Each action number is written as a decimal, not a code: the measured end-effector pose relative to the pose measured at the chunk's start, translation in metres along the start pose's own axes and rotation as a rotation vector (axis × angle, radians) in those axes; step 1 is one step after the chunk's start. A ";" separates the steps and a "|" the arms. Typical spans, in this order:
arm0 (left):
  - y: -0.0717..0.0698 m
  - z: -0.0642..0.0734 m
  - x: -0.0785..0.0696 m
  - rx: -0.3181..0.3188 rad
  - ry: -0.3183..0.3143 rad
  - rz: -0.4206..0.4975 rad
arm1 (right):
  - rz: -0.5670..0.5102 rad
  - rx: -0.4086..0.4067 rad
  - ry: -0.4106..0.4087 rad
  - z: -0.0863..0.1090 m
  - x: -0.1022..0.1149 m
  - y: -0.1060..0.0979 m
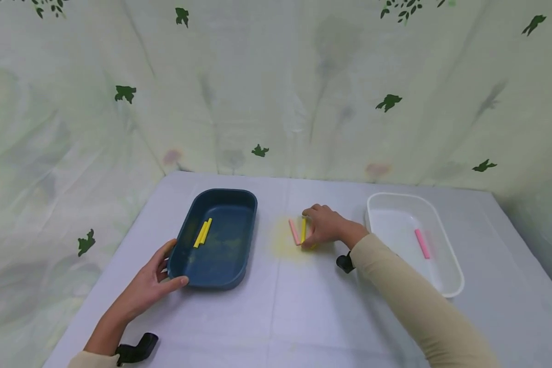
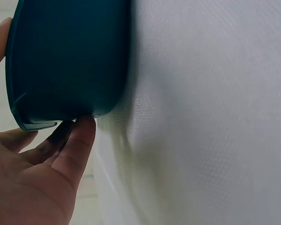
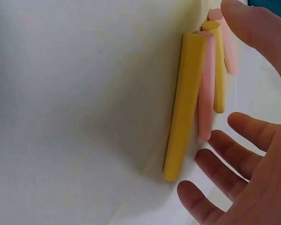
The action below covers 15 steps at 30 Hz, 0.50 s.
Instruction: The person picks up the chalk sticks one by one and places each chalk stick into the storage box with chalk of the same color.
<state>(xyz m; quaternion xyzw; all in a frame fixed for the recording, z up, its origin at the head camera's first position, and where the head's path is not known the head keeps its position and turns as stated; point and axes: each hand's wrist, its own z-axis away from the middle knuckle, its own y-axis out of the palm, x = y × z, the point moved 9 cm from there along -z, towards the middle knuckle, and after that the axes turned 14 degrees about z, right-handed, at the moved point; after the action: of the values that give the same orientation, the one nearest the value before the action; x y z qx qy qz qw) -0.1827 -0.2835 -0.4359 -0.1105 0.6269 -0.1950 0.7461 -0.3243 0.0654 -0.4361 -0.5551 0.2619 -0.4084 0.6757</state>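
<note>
Near the middle of the table my right hand spans a small group of chalk sticks, thumb and fingers apart. In the right wrist view they lie side by side: a yellow chalk, a pink chalk, a second yellow chalk and a second pink chalk. The spread fingers show gaps to the chalk. My left hand grips the near left corner of a dark blue tray, thumb at the near rim and fingers along the outer left wall. Yellow chalk sticks lie inside it.
To the right stands a white tray with a pink chalk stick in it; my right forearm passes in front of its near side. Yellow dust marks the white tablecloth around the loose chalk. A leaf-patterned curtain hangs behind the table.
</note>
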 end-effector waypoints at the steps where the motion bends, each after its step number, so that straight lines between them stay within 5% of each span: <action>1: 0.000 0.000 0.000 -0.001 -0.003 0.000 | 0.003 -0.004 0.002 0.000 0.000 0.001; 15: 0.001 0.000 0.001 0.001 -0.001 0.015 | 0.047 -0.039 0.026 0.001 0.003 0.004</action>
<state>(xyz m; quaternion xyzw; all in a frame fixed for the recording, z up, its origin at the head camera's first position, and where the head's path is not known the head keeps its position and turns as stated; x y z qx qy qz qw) -0.1823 -0.2834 -0.4370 -0.1057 0.6271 -0.1897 0.7480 -0.3209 0.0635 -0.4397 -0.5567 0.2915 -0.3942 0.6706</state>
